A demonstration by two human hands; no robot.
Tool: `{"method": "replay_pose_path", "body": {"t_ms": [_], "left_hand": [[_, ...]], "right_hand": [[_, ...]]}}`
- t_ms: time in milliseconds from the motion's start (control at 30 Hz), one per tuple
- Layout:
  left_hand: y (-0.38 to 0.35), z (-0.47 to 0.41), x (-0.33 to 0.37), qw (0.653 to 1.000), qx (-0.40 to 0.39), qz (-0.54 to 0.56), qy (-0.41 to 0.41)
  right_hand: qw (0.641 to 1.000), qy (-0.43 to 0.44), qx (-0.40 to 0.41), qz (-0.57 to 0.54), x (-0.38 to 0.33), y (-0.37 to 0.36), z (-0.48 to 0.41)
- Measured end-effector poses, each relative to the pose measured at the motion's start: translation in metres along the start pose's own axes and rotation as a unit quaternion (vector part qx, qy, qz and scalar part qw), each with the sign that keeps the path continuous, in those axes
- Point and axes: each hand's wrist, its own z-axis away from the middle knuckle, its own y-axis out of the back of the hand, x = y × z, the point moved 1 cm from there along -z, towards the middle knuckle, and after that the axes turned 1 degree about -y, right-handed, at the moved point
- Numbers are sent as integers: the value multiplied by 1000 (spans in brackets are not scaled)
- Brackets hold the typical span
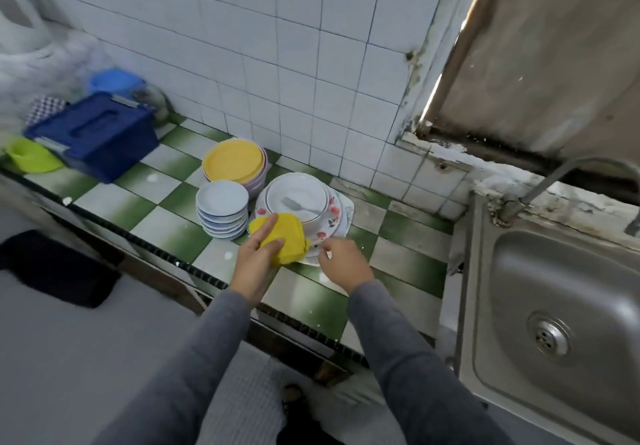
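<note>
My left hand (258, 254) holds a folded yellow cloth (289, 238) over the front edge of a stack of white flowered plates (334, 210). A metal fork (301, 206) lies in the top plate. My right hand (343, 262) has its fingers curled at the front rim of the plate stack, pinching its edge. To the left stands a stack of small white saucers (222, 198). Behind the saucers sits a stack of plastic plates with a yellow plate (232, 160) on top.
The green and white tiled counter (166, 226) ends at a dark front edge. A steel sink (561, 313) with a tap (554, 171) lies to the right. A blue lidded box (97, 133), a green bowl (31, 157) and a blue tub (116, 81) stand at the far left.
</note>
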Motion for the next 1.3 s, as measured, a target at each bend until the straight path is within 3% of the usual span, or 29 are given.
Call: {"method": "replay_pose_path", "body": {"t_ms": [300,600,967,1300], "left_hand": [[14,-60,17,999,40,-18,1],[34,-110,33,999,33,3,31],[49,-174,66,991,-108,-47,68],[60,-204,90,982,-154,-66,88]], "right_hand": [[999,35,12,-15,-18,-2,-76],[1000,-5,-12,25,-32,-25,-129],[986,-160,-44,-3,-28,-36,-185],[965,-236,-114,-6,-31,-29,-204]]}}
